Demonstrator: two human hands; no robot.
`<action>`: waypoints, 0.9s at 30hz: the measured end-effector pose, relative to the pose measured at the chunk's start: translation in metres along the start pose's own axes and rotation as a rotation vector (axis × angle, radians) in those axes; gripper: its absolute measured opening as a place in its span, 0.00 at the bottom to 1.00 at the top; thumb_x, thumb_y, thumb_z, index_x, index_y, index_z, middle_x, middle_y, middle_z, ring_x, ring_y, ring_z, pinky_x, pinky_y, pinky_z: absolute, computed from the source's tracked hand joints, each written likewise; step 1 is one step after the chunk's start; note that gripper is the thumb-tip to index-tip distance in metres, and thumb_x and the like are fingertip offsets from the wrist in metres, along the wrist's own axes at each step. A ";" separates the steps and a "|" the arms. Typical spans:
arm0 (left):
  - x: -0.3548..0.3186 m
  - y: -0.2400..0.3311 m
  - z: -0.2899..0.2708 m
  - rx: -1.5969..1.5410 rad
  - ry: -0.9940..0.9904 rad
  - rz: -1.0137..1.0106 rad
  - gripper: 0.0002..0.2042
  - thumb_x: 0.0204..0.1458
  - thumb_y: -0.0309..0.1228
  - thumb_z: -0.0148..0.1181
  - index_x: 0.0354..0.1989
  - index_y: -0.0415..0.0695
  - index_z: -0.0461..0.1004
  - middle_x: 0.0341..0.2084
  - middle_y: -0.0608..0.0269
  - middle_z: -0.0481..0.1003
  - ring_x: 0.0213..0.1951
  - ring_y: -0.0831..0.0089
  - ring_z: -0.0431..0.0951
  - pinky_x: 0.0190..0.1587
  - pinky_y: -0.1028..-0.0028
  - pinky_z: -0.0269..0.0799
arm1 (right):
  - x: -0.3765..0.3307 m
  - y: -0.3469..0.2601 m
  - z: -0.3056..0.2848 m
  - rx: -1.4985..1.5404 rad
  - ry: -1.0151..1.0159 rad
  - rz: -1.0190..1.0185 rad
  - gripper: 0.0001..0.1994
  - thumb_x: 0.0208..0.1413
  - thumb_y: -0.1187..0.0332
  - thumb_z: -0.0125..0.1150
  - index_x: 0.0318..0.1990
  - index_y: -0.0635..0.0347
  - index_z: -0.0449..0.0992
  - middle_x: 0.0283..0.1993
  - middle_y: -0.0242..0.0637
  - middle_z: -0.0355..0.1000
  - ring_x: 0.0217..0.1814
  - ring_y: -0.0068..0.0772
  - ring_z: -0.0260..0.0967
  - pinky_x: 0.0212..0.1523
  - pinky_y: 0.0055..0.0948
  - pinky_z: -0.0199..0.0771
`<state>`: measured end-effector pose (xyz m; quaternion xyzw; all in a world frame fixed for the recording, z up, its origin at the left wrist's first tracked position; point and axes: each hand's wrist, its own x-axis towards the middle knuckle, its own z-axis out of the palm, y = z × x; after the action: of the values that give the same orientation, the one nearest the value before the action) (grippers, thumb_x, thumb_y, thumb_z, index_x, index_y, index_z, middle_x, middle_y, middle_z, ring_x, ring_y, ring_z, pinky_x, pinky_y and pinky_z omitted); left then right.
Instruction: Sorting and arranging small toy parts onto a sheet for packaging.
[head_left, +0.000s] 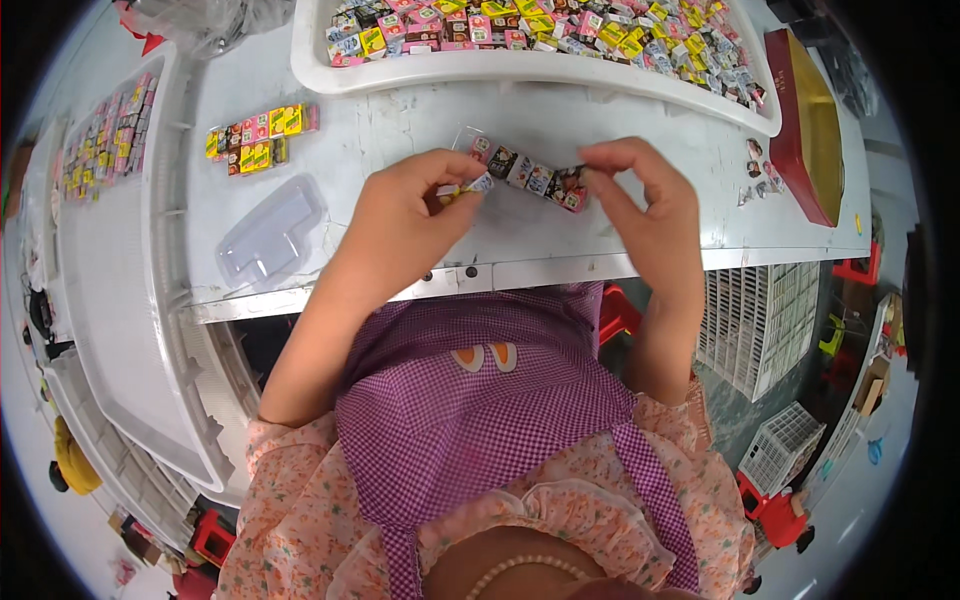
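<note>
We see both hands meeting over a short row of small wrapped cubes [530, 176] that lies on the white counter [400, 130], close to its near edge. The left hand [405, 215] has its fingers [462, 190] pinched together on the cube at the left end of the row, a piece with a pale wrapper. The right hand [645, 205] has its thumb and forefinger closed on the cube at the right end, so the row sits between the two hands, tilted slightly down to the right. The cubes in the row touch one another and show dark, pink and pale wrappers.

Left of the hands lies a clear plastic tray [270, 235], moulded with a recess and lying flat on the counter. Beyond it, further left and back, we see a small block of yellow and pink cubes [260, 135] packed tightly in two rows. Along the far side a large white bin [520, 68] holds a loose heap of many more such cubes in mixed colours. At the right end of the counter lies a red box with a gold inside [805, 120], and a few loose pieces [760, 165] are scattered just beside it
</note>
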<state>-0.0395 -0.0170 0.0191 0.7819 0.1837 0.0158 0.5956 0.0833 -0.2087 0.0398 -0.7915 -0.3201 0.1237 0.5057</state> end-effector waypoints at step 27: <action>-0.009 -0.003 0.020 0.574 0.177 0.418 0.03 0.46 0.28 0.62 0.27 0.44 0.74 0.25 0.58 0.71 0.28 0.58 0.74 0.31 0.64 0.73 | -0.037 0.010 0.057 -0.621 0.104 -0.415 0.11 0.43 0.73 0.65 0.37 0.58 0.77 0.43 0.31 0.71 0.47 0.33 0.67 0.57 0.44 0.58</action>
<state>-0.0440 -0.0374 0.0124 0.9334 0.0677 0.1526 0.3175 0.0293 -0.1940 0.0002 -0.8306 -0.4699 -0.1249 0.2716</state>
